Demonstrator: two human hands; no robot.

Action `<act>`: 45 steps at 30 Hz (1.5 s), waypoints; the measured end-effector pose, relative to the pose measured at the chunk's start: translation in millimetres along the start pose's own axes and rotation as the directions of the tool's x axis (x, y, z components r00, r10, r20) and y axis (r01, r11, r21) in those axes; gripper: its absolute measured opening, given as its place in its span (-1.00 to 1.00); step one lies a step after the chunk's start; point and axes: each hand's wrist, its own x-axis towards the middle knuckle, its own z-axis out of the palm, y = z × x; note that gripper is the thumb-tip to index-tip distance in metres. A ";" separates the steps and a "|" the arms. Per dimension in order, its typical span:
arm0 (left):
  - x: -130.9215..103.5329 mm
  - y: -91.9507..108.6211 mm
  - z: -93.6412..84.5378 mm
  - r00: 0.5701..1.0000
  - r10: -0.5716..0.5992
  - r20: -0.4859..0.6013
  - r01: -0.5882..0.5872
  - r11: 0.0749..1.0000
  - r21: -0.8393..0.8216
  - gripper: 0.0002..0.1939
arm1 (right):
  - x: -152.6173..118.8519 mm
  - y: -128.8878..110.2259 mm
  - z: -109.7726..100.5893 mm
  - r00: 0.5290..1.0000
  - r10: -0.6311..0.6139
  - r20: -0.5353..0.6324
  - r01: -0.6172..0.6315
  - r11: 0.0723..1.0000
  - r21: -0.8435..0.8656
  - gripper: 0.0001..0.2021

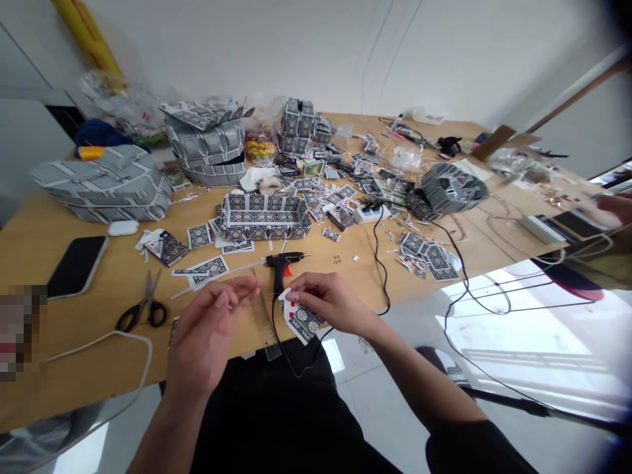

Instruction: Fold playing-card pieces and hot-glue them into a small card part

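Observation:
My right hand (332, 301) is at the table's front edge, its fingers pinching folded playing cards (302, 321) with red marks and a grey printed back. To its left my left hand (210, 329) is raised with fingers loosely stretched out, and I see nothing held in it. Between and beyond the hands a black glue gun (279, 268) with an orange trigger lies on the table, its nozzle pointing right. A ruler (264, 316) lies partly under the gap between my hands. Behind the glue gun stands a rectangular box made of folded cards (266, 230).
Scissors (143, 306), a phone (78, 266) and a white cable lie left. Card-built baskets (111, 187) and scattered cards (340, 194) fill the back. A black cord (378, 257) runs right of my hands. At far right another person's hand (609, 210) shows.

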 end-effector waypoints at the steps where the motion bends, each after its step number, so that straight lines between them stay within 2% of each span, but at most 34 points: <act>1: 2.7 0.3 0.6 0.998 -0.068 0.016 0.070 0.994 -0.086 -0.79 | -0.2 -1.5 1.4 1.000 0.000 0.017 0.000 1.000 -0.011 -0.68; 4: 9.3 0.4 2.1 0.965 -0.244 0.096 0.260 0.940 -0.220 -0.78 | -0.8 -7.0 5.8 0.998 0.008 0.056 -0.007 1.000 -0.018 -0.68; 6: 11.4 -1.7 0.9 0.953 -0.281 0.118 0.299 0.935 -0.192 -0.79 | -1.1 -10.2 8.4 0.998 0.014 0.066 -0.014 1.000 -0.014 -0.69; 8: 11.2 -5.5 -3.1 0.970 -0.232 0.074 0.237 0.968 -0.082 -0.77 | -1.1 -12.7 10.4 0.997 0.011 0.075 -0.008 0.999 -0.039 -0.72; 10: 9.0 -9.7 -8.8 0.986 -0.164 0.022 0.161 0.982 0.104 -0.76 | -0.8 -14.5 11.4 0.996 -0.001 0.093 0.009 0.996 -0.090 -0.76; 12: 5.9 -12.8 -14.3 0.985 -0.171 0.039 0.148 0.930 0.335 -0.76 | -0.1 -15.8 11.8 0.993 -0.012 0.114 0.028 0.990 -0.138 -0.79; 14: 2.9 -14.6 -18.0 0.972 -0.218 0.086 0.143 0.841 0.522 -0.78 | 1.2 -16.3 11.8 0.991 -0.024 0.128 0.047 0.982 -0.181 -0.80; 17: 0.7 -15.6 -20.1 0.954 -0.269 0.134 0.126 0.762 0.635 -0.77 | 3.9 -14.7 11.9 0.988 -0.049 0.143 0.081 0.971 -0.227 -0.79; 22: 3.3 -11.7 -21.7 0.934 -0.294 0.203 0.096 0.755 0.648 -0.74 | 7.3 -7.9 11.6 0.987 -0.064 0.147 0.090 0.980 -0.177 -0.73; 25: 4.3 -6.6 -22.6 0.910 -0.314 0.270 0.095 0.794 0.601 -0.73 | 7.7 -4.5 10.7 0.990 -0.030 0.139 0.038 0.998 -0.053 -0.71; 28: 3.4 -4.2 -21.6 0.886 -0.366 0.284 0.147 0.803 0.578 -0.75 | 7.8 -1.9 10.2 0.988 0.001 0.152 -0.011 0.998 0.069 -0.71; 34: -0.2 -6.1 -19.8 0.904 -0.329 0.274 0.101 0.786 0.610 -0.84 | 9.2 4.1 13.2 0.987 0.044 0.154 -0.077 0.973 0.215 -0.69; 39: -3.7 -5.8 -18.1 0.908 -0.309 0.282 0.090 0.803 0.589 -0.82 | 11.2 8.4 19.3 0.988 0.104 0.116 -0.136 0.941 0.310 -0.58; 45: -1.6 -6.3 -13.1 0.938 -0.245 0.246 0.057 0.806 0.589 -0.83 | 13.0 10.3 24.0 0.974 0.107 0.198 -0.179 0.902 0.393 -0.60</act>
